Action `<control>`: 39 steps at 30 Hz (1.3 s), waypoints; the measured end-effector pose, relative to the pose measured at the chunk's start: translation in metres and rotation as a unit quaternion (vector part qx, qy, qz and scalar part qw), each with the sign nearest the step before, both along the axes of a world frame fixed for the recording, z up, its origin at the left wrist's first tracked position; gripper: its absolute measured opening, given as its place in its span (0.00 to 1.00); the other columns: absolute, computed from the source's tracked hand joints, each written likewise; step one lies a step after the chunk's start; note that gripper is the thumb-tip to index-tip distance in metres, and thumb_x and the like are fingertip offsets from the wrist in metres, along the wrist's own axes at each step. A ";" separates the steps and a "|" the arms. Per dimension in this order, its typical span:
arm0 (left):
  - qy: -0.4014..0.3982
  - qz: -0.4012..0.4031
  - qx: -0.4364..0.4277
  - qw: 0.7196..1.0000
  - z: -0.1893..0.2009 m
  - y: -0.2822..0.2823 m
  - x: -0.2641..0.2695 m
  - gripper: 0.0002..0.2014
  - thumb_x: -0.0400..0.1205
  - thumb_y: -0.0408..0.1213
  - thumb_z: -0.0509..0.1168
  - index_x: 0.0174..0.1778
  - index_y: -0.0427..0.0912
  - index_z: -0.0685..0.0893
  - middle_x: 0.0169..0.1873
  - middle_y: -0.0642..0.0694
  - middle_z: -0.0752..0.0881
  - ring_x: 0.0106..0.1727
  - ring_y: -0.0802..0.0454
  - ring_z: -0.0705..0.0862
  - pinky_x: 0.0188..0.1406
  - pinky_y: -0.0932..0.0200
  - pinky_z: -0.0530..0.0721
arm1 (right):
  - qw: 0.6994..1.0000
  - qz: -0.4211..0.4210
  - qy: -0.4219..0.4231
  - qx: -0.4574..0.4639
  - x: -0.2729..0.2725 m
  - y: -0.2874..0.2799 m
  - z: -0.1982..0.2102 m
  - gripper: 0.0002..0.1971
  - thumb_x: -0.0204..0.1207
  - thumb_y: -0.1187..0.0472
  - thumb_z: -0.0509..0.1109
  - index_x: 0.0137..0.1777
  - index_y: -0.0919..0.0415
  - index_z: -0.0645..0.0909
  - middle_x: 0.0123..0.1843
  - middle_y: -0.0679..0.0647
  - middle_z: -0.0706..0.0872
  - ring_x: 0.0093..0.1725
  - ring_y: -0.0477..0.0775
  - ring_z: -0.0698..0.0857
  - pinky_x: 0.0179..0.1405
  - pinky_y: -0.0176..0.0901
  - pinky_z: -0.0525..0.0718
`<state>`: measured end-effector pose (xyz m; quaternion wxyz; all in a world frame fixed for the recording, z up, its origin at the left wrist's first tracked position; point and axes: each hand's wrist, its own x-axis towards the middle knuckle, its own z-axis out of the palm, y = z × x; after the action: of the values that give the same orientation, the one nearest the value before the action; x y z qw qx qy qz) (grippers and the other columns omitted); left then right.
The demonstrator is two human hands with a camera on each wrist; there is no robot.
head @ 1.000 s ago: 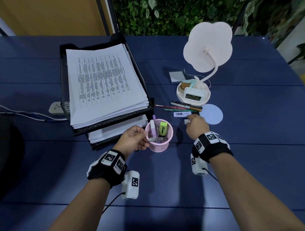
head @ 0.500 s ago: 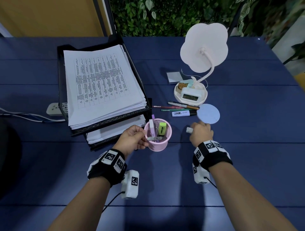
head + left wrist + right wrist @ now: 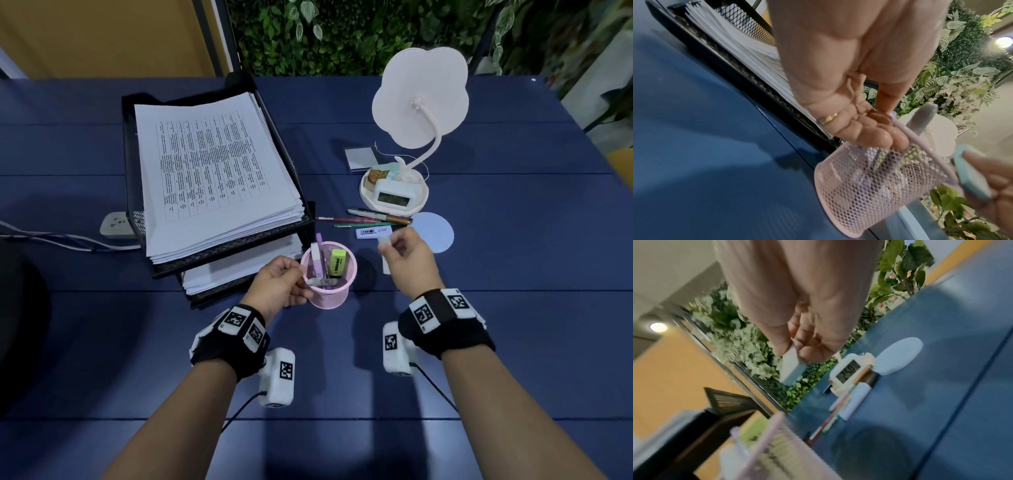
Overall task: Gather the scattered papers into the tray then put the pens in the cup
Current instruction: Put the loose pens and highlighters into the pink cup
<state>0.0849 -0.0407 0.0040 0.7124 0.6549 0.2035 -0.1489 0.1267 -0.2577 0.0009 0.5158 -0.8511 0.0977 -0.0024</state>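
Left hand grips the rim of the pink mesh cup, which stands on the blue table. Right hand, just right of the cup, pinches a pale blue highlighter; loose pens lie just beyond its fingers.

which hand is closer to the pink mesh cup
Left. The left hand grips the rim of the pink mesh cup; the right hand is off to its right, apart, holding a small pale marker.

The right hand pinches a pale block above the table. Pens lie beside a clock (the cup is blurred).
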 end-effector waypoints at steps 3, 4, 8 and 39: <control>0.003 0.009 -0.012 1.000 0.000 -0.002 0.001 0.08 0.85 0.29 0.58 0.40 0.42 0.74 0.22 0.45 0.82 0.19 0.55 0.83 0.18 0.66 0.81 | 0.986 -0.010 -0.068 0.149 0.001 0.010 0.024 0.12 0.75 0.66 0.71 0.49 0.49 0.75 0.41 0.52 0.82 0.42 0.51 0.81 0.46 0.48 0.83; 0.004 0.010 -0.013 1.000 0.001 -0.003 0.001 0.08 0.85 0.29 0.58 0.40 0.42 0.74 0.22 0.45 0.82 0.19 0.55 0.84 0.18 0.65 0.82 | 0.980 0.001 -0.079 0.184 0.000 0.014 0.030 0.16 0.74 0.68 0.72 0.50 0.45 0.75 0.43 0.54 0.83 0.42 0.53 0.83 0.45 0.51 0.85; 0.007 0.002 -0.012 1.000 0.002 -0.005 0.001 0.08 0.86 0.30 0.58 0.41 0.42 0.73 0.27 0.41 0.81 0.20 0.54 0.84 0.19 0.65 0.82 | 0.991 0.060 -0.084 0.084 -0.006 0.027 0.031 0.16 0.70 0.64 0.76 0.43 0.40 0.79 0.37 0.42 0.82 0.33 0.42 0.79 0.42 0.43 0.84; -0.001 -0.008 -0.005 1.000 0.002 -0.002 0.004 0.08 0.85 0.30 0.59 0.39 0.41 0.74 0.22 0.44 0.85 0.21 0.54 0.85 0.21 0.65 0.83 | 0.990 0.057 -0.018 -0.125 0.019 0.013 -0.011 0.07 0.76 0.64 0.70 0.49 0.62 0.88 0.47 0.57 0.90 0.48 0.55 0.86 0.54 0.44 0.82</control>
<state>0.0887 -0.0423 0.0056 0.7150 0.6529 0.1963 -0.1548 0.1459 -0.2452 -0.0105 0.4061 -0.9130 0.0388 -0.0005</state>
